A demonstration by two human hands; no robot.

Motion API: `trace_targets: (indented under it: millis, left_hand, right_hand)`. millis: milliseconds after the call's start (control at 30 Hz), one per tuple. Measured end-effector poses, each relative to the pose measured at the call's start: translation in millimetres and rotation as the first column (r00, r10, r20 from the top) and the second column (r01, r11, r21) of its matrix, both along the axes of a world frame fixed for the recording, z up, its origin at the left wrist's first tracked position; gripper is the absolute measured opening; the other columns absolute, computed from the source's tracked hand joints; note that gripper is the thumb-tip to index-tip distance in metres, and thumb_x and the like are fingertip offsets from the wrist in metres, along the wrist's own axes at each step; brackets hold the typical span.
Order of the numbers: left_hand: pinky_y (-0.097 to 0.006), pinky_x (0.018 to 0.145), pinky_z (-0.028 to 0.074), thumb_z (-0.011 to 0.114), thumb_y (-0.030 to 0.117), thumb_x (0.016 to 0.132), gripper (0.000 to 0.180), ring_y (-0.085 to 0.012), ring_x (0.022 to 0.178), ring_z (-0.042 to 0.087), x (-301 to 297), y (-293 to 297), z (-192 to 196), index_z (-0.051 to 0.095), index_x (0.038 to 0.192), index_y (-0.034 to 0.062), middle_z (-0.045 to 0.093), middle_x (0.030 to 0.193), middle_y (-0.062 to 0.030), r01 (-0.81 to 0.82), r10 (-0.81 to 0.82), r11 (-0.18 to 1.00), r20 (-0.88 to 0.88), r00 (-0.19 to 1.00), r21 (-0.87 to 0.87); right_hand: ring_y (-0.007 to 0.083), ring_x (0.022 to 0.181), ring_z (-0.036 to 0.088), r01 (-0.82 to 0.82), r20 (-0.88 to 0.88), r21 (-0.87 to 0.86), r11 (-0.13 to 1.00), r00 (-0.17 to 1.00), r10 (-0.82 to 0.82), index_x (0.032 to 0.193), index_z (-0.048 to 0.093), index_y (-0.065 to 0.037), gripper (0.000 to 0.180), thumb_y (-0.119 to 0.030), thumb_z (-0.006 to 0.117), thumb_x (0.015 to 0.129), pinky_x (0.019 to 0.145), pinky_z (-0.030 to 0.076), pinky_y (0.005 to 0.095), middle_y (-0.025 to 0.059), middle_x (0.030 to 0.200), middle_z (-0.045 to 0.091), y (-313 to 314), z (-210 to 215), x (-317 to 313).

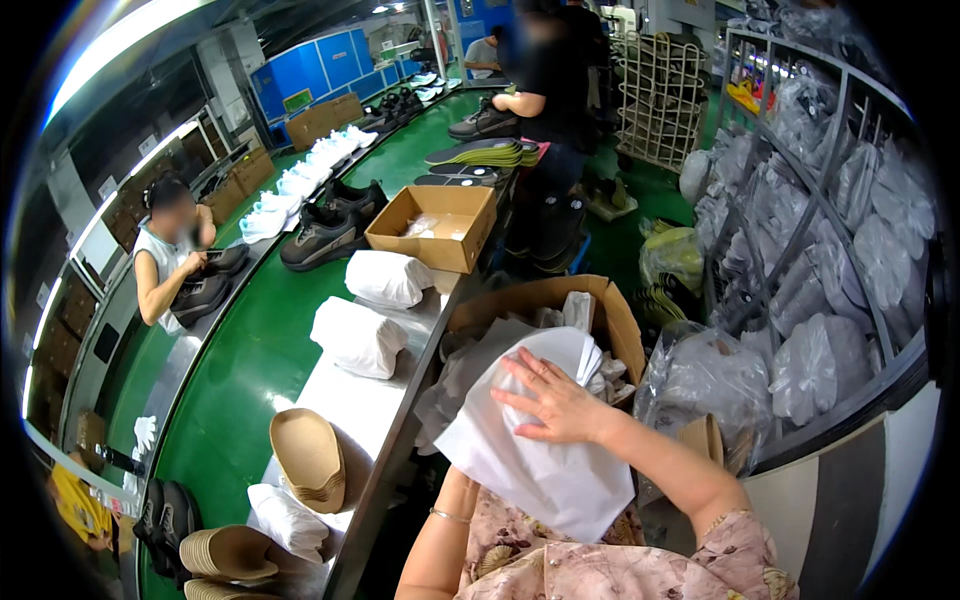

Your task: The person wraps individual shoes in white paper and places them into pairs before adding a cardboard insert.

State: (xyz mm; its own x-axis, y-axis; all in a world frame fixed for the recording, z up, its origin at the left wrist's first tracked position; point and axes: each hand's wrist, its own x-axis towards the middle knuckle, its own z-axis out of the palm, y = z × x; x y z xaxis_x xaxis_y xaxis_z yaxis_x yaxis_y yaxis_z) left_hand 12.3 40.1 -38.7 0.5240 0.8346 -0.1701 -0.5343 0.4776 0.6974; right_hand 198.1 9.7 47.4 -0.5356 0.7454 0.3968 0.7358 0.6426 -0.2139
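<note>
From your head camera, with the clock centred on the view, you are facing a factory line, and the white paper (575,490) is spreading out at 5 o'clock, in front of your floral top (590,570). Your right hand (548,402) is lying palm down on it, fingers apart and closing on nothing, probably to keep the loose paper flat. Your left forearm (432,555), wearing a thin bangle (449,516), is coming up from 6 o'clock; the paper is hiding your left hand, so whether it is gripping cannot be told, though it is probably supporting from beneath. The paper is therefore lying directly under your right palm, its layered upper edge reaching past your fingers toward 4 o'clock. Just beyond, a large open carton (625,315) is holding pale wrappings, perhaps standing there to be within easy reach. White wrapped bundles are sitting on the metal ledge beside the green belt (240,350): one (388,278) at 9 o'clock, another (355,338) near 8. Tan nested shells (303,448) are standing at 8 o'clock too, farther out, likely stacked to save room. A small carton (465,245) is resting at 11 o'clock, while a co-worker (165,260) is handling dark shoes across the belt at 9.
</note>
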Motion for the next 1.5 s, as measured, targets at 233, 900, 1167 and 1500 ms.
trace_targets:
  millis: [233,900,1167,1500]
  left_hand:
    - [-0.03,0.088,0.044,0.04,0.023,0.093,0.038,-0.0179,0.105,0.05,-16,0,-20,0.041,0.126,0.0046,0.05,0.118,-0.0082,-0.013,0.012,0.999,0.032,0.999,0.029]
    - [-0.026,0.094,0.038,0.044,0.01,0.09,0.041,-0.016,0.112,0.045,-9,-20,35,0.036,0.129,0.0,0.045,0.125,-0.0071,-0.026,0.072,0.973,-0.192,0.979,0.231]
    - [-0.026,0.092,0.04,0.042,0.01,0.091,0.038,-0.0164,0.108,0.047,-7,-25,8,0.038,0.128,0.0007,0.047,0.121,-0.0077,-0.147,0.19,0.921,-0.088,0.978,0.361]
    - [-0.029,0.097,0.036,0.038,0.015,0.093,0.037,-0.019,0.113,0.045,-25,-34,8,0.039,0.128,0.0024,0.047,0.123,-0.01,-0.056,0.264,0.822,-0.291,0.92,0.567]
  right_hand:
    - [0.0291,0.133,0.021,-0.167,0.018,-0.025,0.986,0.986,0.167,0.116,0.055,-0.016,0.047,-0.023,0.064,0.071,0.102,0.017,0.0578,0.0068,0.139,0.034,4,26,-11]
    - [0.0283,0.093,0.053,-0.209,-0.064,0.333,0.92,0.968,0.243,0.072,0.053,0.001,0.011,0.007,0.053,0.063,0.08,0.043,0.0386,0.0117,0.091,0.056,7,26,-33]
    - [0.0314,0.086,0.052,-0.137,-0.329,0.372,0.918,0.905,0.268,0.077,0.051,0.002,0.023,0.015,0.052,0.058,0.076,0.045,0.0345,0.0139,0.086,0.05,29,24,-47]
    - [0.0361,0.115,0.044,-0.14,-0.151,0.373,0.917,0.966,0.208,0.089,0.053,0.003,0.019,0.004,0.054,0.07,0.097,0.039,0.0409,0.02,0.117,0.048,-11,2,-59]
